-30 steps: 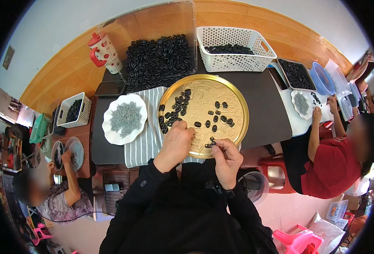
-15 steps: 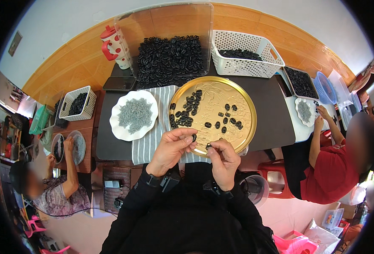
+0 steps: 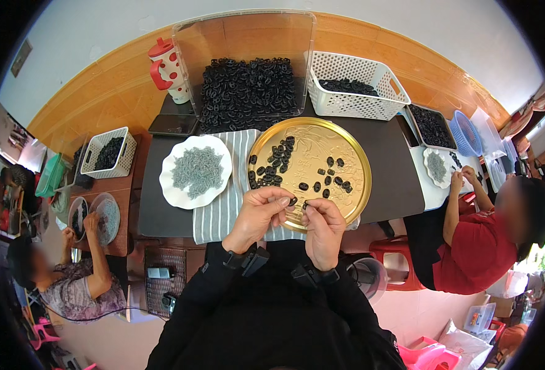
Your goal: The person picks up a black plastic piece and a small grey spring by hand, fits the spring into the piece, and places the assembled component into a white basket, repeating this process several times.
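A white plate of grey bits sat toward the worktop's left edge. The left hand pinched a black piece, the right hand another piece, above the gold tray by the front edge; a loose pinch could have dropped either.

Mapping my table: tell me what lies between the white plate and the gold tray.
In the head view, a stretch of striped cloth lies between them.

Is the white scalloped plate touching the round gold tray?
Apart. The head view shows a strip of striped cloth lying between the scalloped plate and the gold tray.
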{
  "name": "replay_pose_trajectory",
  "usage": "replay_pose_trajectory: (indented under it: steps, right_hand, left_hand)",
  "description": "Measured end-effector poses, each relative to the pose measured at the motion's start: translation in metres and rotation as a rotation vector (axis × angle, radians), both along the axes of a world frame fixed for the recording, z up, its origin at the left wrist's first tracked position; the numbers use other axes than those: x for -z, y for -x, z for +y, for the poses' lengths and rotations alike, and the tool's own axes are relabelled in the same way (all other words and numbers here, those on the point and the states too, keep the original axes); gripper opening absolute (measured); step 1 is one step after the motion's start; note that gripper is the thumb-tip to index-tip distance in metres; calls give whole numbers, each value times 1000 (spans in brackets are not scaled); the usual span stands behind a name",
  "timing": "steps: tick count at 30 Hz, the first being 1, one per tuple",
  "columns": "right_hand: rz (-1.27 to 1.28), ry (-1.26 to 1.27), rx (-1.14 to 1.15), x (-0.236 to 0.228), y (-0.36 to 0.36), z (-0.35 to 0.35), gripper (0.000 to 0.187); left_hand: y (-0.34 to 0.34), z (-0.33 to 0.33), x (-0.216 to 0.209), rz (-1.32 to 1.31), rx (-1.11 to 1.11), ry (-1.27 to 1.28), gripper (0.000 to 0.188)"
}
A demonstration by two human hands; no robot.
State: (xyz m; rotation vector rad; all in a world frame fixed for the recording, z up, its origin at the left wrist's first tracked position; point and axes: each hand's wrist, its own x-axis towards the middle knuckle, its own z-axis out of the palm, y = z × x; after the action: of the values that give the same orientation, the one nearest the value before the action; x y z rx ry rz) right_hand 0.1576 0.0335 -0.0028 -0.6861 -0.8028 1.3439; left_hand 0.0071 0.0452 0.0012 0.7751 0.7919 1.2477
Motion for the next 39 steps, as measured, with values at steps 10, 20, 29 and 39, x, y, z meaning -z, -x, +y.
replay_pose_trajectory:
  steps: [10, 20, 29, 39]
  right_hand:
    - [0, 40, -14, 5, -5, 3, 17]
    - [-368, -207, 17, -5, -13, 3, 12]
    - [-494, -218, 13, -4, -19, 2, 15]
    - [-521, -247, -13, -6, -18, 0, 15]
  left_hand:
    - [-5, 6, -3, 44, -2, -29, 18]
    - [-7, 1, -7, 66, -6, -18, 15]
    - [-4, -7, -9, 35, 13, -39, 21]
    - [-4, -11, -9, 72, 24, -75, 22]
